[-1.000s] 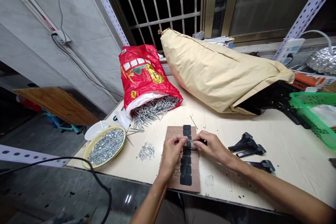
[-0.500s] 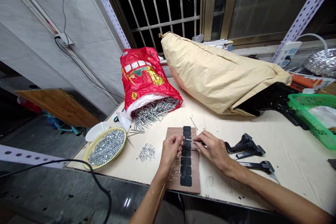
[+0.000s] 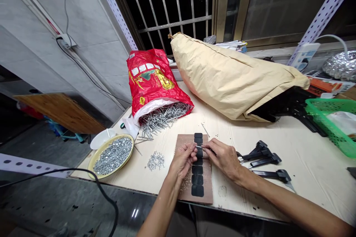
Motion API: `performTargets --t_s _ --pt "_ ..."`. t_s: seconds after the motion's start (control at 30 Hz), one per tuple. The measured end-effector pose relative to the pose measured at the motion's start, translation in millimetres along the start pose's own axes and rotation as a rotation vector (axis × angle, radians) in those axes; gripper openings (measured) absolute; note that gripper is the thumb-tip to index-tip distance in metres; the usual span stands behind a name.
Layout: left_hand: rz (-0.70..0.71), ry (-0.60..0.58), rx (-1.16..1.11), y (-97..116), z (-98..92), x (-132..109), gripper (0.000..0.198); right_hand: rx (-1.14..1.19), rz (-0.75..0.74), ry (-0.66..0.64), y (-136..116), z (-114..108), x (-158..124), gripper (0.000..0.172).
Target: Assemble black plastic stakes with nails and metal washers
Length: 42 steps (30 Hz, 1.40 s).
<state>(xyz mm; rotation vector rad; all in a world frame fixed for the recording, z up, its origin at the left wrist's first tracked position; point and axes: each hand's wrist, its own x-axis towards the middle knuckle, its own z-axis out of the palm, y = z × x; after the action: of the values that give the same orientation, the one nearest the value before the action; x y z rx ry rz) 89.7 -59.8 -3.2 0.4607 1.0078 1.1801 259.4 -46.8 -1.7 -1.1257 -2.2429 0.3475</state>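
Pin (image 3: 198,146): above the black strip (image 3: 197,191) on the brown board (image 3: 207,179), one end at each hand.
My left hand (image 3: 183,158): fingertips pinching the pin's left end.
My right hand (image 3: 224,156): fingers closed on its right end.
Board: at the table's (image 3: 311,155) near edge.
Left side: small metal pieces (image 3: 156,160), yellow bowl (image 3: 90,164).
Beyond: red bag (image 3: 151,81).

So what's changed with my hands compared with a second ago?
Your right hand has shifted slightly left, bringing its fingertips a little closer to those of your left hand. The metal pin still shows between them; nothing was visibly let go. The board, red bag and bowl stayed put.
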Motion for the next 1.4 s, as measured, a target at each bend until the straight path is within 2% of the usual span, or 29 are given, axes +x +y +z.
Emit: performTargets --t_s 0.2,0.37,0.5,0.73,0.87,1.03,1.17,1.4 --pt "0.169 0.062 0.174 -4 3.2 -1 0.034 -0.011 0.003 0.003 0 3 -3 0.019" --pt "0.255 0.091 0.335 -7 1.9 0 0.037 -0.049 -0.033 0.028 1 7 -6 0.017" --pt "0.252 0.108 0.338 -7 2.6 -1 0.040 -0.124 -0.074 0.066 3 9 -6 0.018" --pt "0.260 0.087 0.388 -8 -1.7 1 0.038 0.156 0.038 0.004 4 10 -4 0.014" --pt "0.247 0.087 0.382 -9 -3.6 1 0.039 0.059 0.007 -0.020 3 11 -4 0.019" --pt "0.217 0.079 0.383 -8 -4.8 1 0.041 0.083 -0.021 0.009 2 12 -4 0.014" --pt "0.234 0.087 0.409 -9 -6.9 2 0.040 0.015 -0.036 0.011 3 14 -5 0.019" --pt "0.326 0.117 0.504 -11 -8.3 1 0.035 0.221 0.047 -0.026 4 16 -1 0.016"
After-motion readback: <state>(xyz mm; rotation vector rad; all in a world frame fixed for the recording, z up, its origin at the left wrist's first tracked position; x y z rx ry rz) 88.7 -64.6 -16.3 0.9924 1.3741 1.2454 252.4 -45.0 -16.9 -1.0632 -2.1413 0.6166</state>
